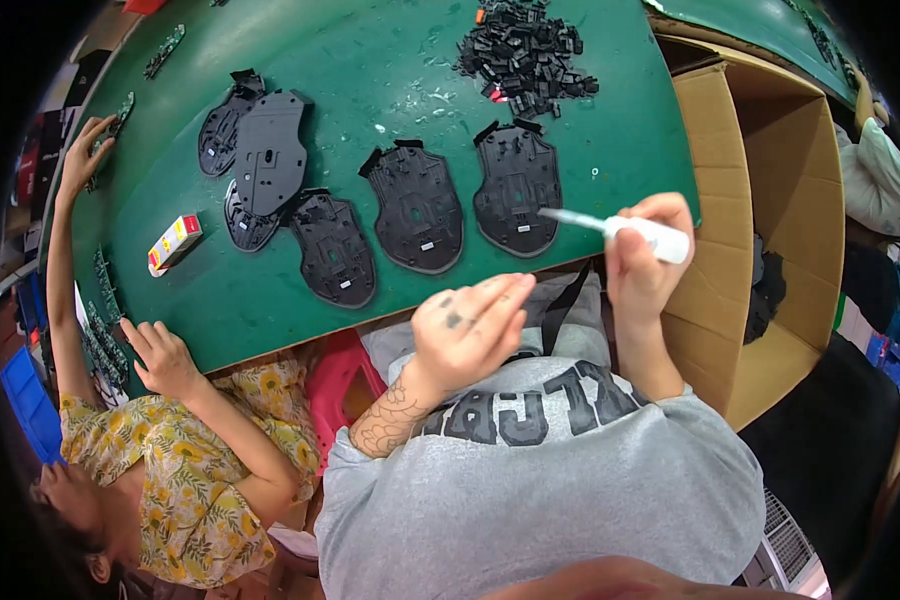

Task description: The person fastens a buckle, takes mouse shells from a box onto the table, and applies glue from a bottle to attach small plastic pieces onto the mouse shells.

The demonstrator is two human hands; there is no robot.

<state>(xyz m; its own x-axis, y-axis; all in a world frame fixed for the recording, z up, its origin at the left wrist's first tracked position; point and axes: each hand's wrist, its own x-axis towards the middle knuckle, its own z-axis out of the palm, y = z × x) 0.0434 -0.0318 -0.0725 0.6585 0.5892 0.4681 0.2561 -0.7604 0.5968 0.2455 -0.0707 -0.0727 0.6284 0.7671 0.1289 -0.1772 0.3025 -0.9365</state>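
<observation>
my right hand [642, 262] is closed round a white glue tube [655, 238], nozzle over the far right black shell [516, 188] on the green table [370, 60]. looks light and squishy, so grip mid-body, gently. left hand [467, 327] hangs open, empty.

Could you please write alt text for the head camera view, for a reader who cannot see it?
The person's right hand holds a white squeeze applicator with its nozzle at a black plastic shell on a green table; the left hand hovers open and empty. More shells lie alongside, and a co-worker's hand rests on the table edge.
</observation>
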